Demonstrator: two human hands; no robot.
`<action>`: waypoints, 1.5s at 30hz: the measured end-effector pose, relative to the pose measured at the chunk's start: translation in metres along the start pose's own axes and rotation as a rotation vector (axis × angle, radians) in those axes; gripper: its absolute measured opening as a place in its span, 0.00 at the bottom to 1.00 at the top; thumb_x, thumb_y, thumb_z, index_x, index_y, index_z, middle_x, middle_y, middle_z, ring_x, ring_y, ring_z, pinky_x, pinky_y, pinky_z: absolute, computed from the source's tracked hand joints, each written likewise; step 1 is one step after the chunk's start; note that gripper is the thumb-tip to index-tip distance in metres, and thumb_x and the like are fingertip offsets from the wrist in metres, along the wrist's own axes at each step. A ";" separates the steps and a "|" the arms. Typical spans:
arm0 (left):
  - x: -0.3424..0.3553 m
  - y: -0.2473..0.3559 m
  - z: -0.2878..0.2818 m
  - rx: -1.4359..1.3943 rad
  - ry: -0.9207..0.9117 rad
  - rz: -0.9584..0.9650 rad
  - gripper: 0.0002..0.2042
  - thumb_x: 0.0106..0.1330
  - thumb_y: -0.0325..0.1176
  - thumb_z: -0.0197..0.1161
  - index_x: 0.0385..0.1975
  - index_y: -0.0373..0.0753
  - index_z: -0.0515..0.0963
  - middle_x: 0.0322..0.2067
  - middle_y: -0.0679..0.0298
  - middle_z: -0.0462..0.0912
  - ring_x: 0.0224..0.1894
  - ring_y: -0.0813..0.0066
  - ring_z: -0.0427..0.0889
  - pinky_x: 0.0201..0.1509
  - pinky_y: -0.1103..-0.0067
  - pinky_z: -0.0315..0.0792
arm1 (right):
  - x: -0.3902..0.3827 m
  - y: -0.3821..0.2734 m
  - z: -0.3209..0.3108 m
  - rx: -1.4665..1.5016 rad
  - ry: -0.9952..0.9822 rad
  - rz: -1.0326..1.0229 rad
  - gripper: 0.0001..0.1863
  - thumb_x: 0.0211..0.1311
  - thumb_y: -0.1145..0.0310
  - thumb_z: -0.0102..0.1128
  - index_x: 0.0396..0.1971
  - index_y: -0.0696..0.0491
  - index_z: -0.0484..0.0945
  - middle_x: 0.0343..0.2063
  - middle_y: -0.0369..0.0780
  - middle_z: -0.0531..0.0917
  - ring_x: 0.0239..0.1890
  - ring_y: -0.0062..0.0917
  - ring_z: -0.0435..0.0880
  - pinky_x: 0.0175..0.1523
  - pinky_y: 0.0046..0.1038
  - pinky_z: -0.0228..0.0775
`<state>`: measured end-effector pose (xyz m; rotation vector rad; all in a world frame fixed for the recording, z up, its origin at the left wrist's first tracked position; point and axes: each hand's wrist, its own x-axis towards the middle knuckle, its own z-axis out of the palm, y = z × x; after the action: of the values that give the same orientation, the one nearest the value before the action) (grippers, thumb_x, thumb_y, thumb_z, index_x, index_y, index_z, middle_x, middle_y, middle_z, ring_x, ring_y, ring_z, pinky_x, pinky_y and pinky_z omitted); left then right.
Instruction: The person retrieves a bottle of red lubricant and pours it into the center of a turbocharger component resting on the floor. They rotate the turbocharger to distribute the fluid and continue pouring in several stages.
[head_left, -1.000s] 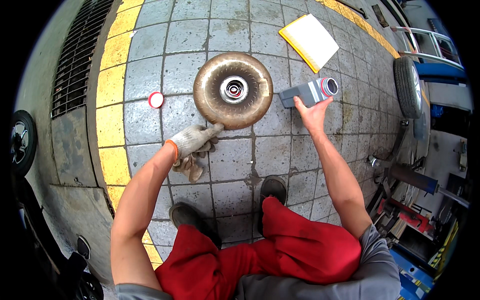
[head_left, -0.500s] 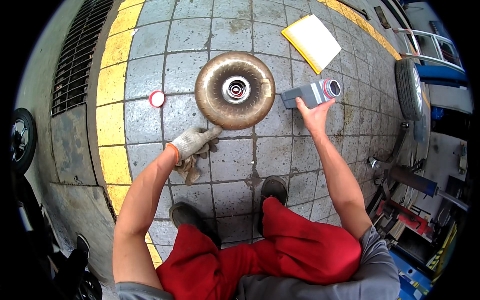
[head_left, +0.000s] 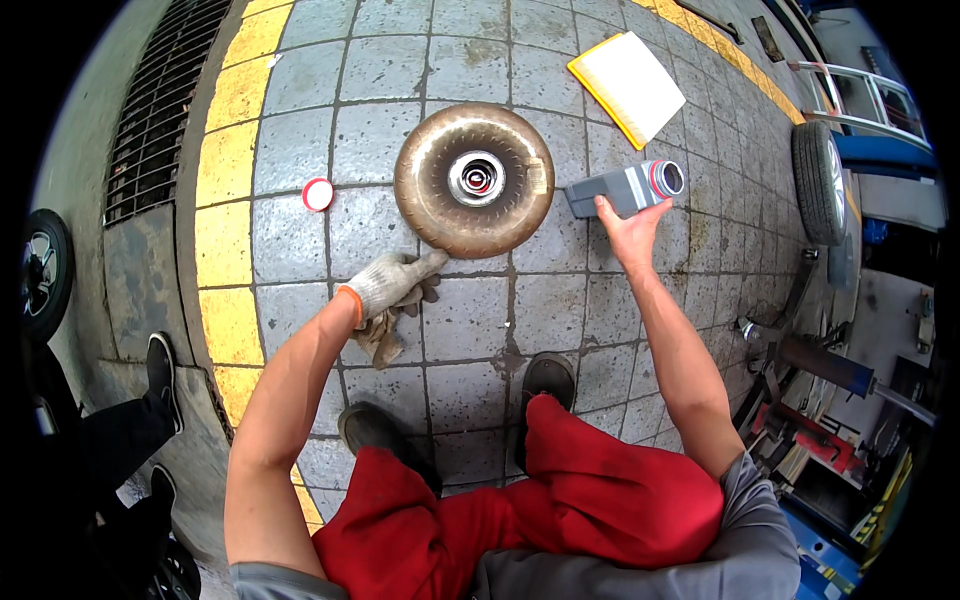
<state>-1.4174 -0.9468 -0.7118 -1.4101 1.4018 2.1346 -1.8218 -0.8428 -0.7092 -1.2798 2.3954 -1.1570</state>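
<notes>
The bare right hand (head_left: 628,225) grips the base of the grey plastic bottle (head_left: 625,188), fingers wrapped around it. The bottle lies on its side at 3 o'clock from the round bronze-coloured metal disc (head_left: 473,180), its long axis running left-right with its open red-rimmed mouth pointing away from the disc. The gloved left hand (head_left: 392,285), fingers loosely curled, touches the disc's rim at 7 o'clock.

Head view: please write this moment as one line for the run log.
left hand: gloved, on metal disc rim | right hand: bare, touching grey bottle, lying, uncapped | red cap: left of disc, apart

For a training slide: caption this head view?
Gloved left hand steadies a round metal disc on floor tiles while bare right hand touches a grey bottle.
</notes>
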 end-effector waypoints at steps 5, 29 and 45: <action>0.004 -0.004 0.000 0.013 0.006 0.011 0.36 0.76 0.68 0.61 0.48 0.32 0.85 0.32 0.61 0.89 0.24 0.80 0.79 0.30 0.77 0.76 | 0.000 0.000 0.000 0.006 -0.001 0.000 0.59 0.56 0.53 0.88 0.71 0.59 0.49 0.65 0.53 0.69 0.66 0.41 0.75 0.71 0.42 0.68; 0.005 -0.008 0.003 0.058 0.058 0.047 0.40 0.70 0.75 0.61 0.39 0.33 0.87 0.19 0.66 0.79 0.22 0.78 0.79 0.28 0.75 0.72 | -0.001 -0.009 -0.003 0.050 -0.045 0.025 0.59 0.56 0.53 0.87 0.72 0.58 0.48 0.65 0.52 0.68 0.67 0.40 0.73 0.73 0.43 0.66; -0.003 0.006 0.007 0.169 -0.034 0.023 0.33 0.73 0.66 0.65 0.48 0.34 0.87 0.28 0.64 0.88 0.30 0.78 0.83 0.37 0.75 0.79 | 0.000 -0.004 -0.001 0.050 -0.012 -0.003 0.59 0.55 0.55 0.88 0.72 0.57 0.49 0.65 0.51 0.68 0.66 0.40 0.73 0.73 0.43 0.67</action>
<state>-1.4244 -0.9435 -0.7054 -1.2952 1.5518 1.9903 -1.8195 -0.8433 -0.7055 -1.2713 2.3416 -1.1982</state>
